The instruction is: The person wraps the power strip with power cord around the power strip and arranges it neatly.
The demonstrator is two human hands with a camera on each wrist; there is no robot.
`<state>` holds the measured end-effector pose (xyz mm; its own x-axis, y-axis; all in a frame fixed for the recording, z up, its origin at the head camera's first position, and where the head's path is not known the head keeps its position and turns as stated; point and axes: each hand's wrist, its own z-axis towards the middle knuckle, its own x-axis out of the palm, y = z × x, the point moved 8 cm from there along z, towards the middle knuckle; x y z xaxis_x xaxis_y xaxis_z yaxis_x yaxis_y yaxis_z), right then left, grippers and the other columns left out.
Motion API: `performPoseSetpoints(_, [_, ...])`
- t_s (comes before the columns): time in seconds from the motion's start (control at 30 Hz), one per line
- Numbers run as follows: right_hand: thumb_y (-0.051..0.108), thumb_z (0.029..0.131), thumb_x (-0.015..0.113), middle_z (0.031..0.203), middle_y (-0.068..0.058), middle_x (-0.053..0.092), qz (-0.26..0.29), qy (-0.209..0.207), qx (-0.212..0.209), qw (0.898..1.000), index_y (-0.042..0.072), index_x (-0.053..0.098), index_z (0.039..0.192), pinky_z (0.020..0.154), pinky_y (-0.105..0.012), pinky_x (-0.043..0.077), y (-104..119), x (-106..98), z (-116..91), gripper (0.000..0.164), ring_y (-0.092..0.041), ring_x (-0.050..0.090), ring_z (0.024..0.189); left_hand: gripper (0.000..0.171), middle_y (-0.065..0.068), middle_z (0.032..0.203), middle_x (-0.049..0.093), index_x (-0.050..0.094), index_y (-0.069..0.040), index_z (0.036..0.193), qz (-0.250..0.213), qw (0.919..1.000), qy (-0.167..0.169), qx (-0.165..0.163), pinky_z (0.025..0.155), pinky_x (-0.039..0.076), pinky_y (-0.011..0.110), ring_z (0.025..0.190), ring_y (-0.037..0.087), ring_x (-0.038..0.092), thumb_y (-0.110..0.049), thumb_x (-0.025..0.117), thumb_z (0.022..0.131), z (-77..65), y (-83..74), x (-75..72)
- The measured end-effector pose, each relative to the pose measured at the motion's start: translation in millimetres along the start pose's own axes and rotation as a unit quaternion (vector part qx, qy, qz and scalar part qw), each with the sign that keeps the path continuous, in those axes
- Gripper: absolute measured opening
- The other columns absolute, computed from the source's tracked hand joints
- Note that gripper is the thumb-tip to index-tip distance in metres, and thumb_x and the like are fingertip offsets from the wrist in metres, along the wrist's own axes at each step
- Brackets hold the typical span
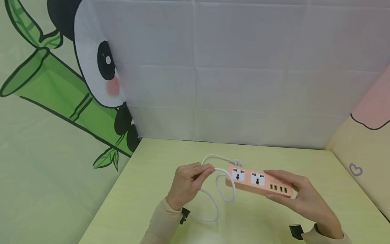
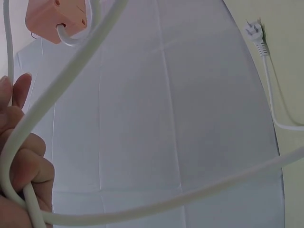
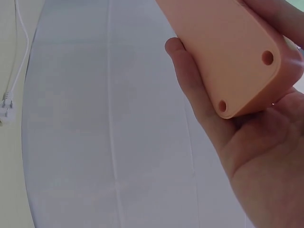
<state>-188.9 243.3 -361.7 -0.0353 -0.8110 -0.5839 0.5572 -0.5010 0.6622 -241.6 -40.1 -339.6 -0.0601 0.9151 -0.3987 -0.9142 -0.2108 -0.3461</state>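
Note:
A pink power strip (image 1: 245,184) with two white sockets and several USB ports is gripped by my right hand (image 1: 300,195), thumb along its near edge and fingers on the far one. The right wrist view shows the underside of the strip (image 3: 223,52), with two round holes at its corners. My left hand (image 1: 190,181) pinches the white power cord (image 1: 233,186), which loops between the hand and the strip's left end. In the left wrist view the cord (image 2: 61,80) passes through the curled fingers. The plug (image 1: 236,162) lies on the table beyond the strip.
The pale yellow table (image 1: 146,156) ends at a grey-white sheet (image 1: 243,84) hanging behind it. Patterned walls stand left and right, the left one showing green bamboo (image 1: 70,91). A loop of cord hangs near the left wrist.

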Motion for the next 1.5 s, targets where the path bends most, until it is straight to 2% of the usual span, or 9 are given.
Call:
performPoseSetpoints(0.17, [0.000, 0.082, 0.082, 0.125, 0.006, 0.067, 0.006, 0.010, -0.001, 1.000, 0.015, 0.062, 0.137, 0.077, -0.020, 0.051, -0.4, 0.5, -0.7, 0.061, -0.008, 0.062, 0.095, 0.011, -0.005, 0.061, 0.056, 0.080, -0.010, 0.097, 0.010, 0.9999, 0.000, -0.003, 0.050, 0.030, 0.007, 0.054, -0.003, 0.036, -0.005, 0.075, 0.089, -0.9, 1.9, 0.7])
performPoseSetpoints(0.43, [-0.004, 0.082, 0.080, 0.127, 0.003, 0.067, 0.035, 0.019, -0.018, 0.999, 0.008, 0.060, 0.138, 0.079, -0.019, 0.051, 4.8, 1.5, -2.8, 0.061, -0.008, 0.063, 0.097, 0.010, -0.006, 0.061, 0.055, 0.081, -0.011, 0.098, 0.027, 0.9994, 0.010, -0.018, 0.050, 0.029, 0.007, 0.054, -0.004, 0.034, -0.008, 0.074, 0.092, -3.9, 6.5, 2.9])
performPoseSetpoints(0.6, [-0.007, 0.081, 0.079, 0.128, 0.002, 0.066, 0.049, 0.017, -0.023, 0.998, 0.006, 0.059, 0.139, 0.081, -0.018, 0.051, 5.5, 1.7, -3.4, 0.063, -0.008, 0.062, 0.099, 0.010, -0.006, 0.060, 0.053, 0.081, -0.011, 0.098, 0.035, 0.9990, 0.016, -0.024, 0.051, 0.028, 0.007, 0.055, -0.004, 0.034, -0.009, 0.074, 0.092, -4.5, 7.7, 4.3])
performPoseSetpoints(0.77, [-0.012, 0.078, 0.079, 0.126, -0.004, 0.067, 0.062, 0.006, -0.043, 0.997, -0.001, 0.059, 0.137, 0.080, -0.018, 0.051, 7.0, 0.2, -4.3, 0.063, -0.010, 0.062, 0.098, 0.010, -0.006, 0.059, 0.053, 0.081, -0.011, 0.099, 0.039, 0.9986, 0.019, -0.028, 0.051, 0.028, 0.008, 0.055, -0.004, 0.033, -0.010, 0.073, 0.092, -5.0, 9.3, 5.6])
performPoseSetpoints(0.87, [-0.012, 0.079, 0.079, 0.127, -0.001, 0.066, 0.068, 0.011, -0.037, 0.997, 0.000, 0.058, 0.138, 0.081, -0.018, 0.051, 6.5, 0.1, -4.6, 0.063, -0.009, 0.062, 0.098, 0.010, -0.006, 0.059, 0.053, 0.081, -0.011, 0.099, 0.039, 0.9983, 0.025, -0.036, 0.050, 0.028, 0.008, 0.054, -0.005, 0.033, -0.011, 0.073, 0.093, -5.9, 11.0, 6.8])
performPoseSetpoints(1.13, [-0.014, 0.080, 0.076, 0.133, 0.002, 0.064, 0.080, 0.020, -0.034, 0.996, -0.003, 0.056, 0.139, 0.081, -0.018, 0.053, 6.3, 0.3, -4.5, 0.063, -0.009, 0.063, 0.100, 0.012, -0.007, 0.066, 0.063, 0.081, -0.011, 0.101, 0.033, 0.9965, 0.041, -0.064, 0.051, 0.031, 0.008, 0.055, -0.006, 0.034, -0.015, 0.071, 0.096, -7.5, 14.4, 9.8])
performPoseSetpoints(1.2, [-0.014, 0.081, 0.076, 0.133, 0.006, 0.063, 0.084, 0.025, -0.021, 0.996, -0.001, 0.056, 0.139, 0.081, -0.019, 0.053, 3.6, 0.7, -4.9, 0.063, -0.008, 0.062, 0.100, 0.012, -0.007, 0.069, 0.066, 0.081, -0.012, 0.101, 0.040, 0.9960, 0.043, -0.068, 0.051, 0.032, 0.008, 0.055, -0.006, 0.035, -0.017, 0.071, 0.096, -7.0, 14.1, 10.6])
performPoseSetpoints(1.33, [-0.016, 0.080, 0.075, 0.133, 0.005, 0.064, 0.098, 0.030, -0.021, 0.995, -0.004, 0.056, 0.139, 0.081, -0.020, 0.054, 0.7, 1.4, -5.1, 0.063, -0.009, 0.062, 0.100, 0.013, -0.006, 0.080, 0.074, 0.082, -0.013, 0.100, 0.061, 0.9946, 0.045, -0.071, 0.052, 0.034, 0.007, 0.055, -0.007, 0.038, -0.020, 0.071, 0.096, -6.1, 13.1, 12.3])
performPoseSetpoints(1.5, [-0.024, 0.077, 0.071, 0.135, -0.004, 0.064, 0.153, 0.031, -0.072, 0.985, -0.011, 0.053, 0.138, 0.081, -0.020, 0.054, 2.8, 1.7, -4.7, 0.065, -0.010, 0.062, 0.102, 0.013, -0.003, 0.090, 0.078, 0.082, -0.013, 0.100, 0.064, 0.9942, 0.045, -0.075, 0.053, 0.037, 0.007, 0.055, -0.007, 0.041, -0.020, 0.072, 0.095, -5.3, 11.2, 14.2])
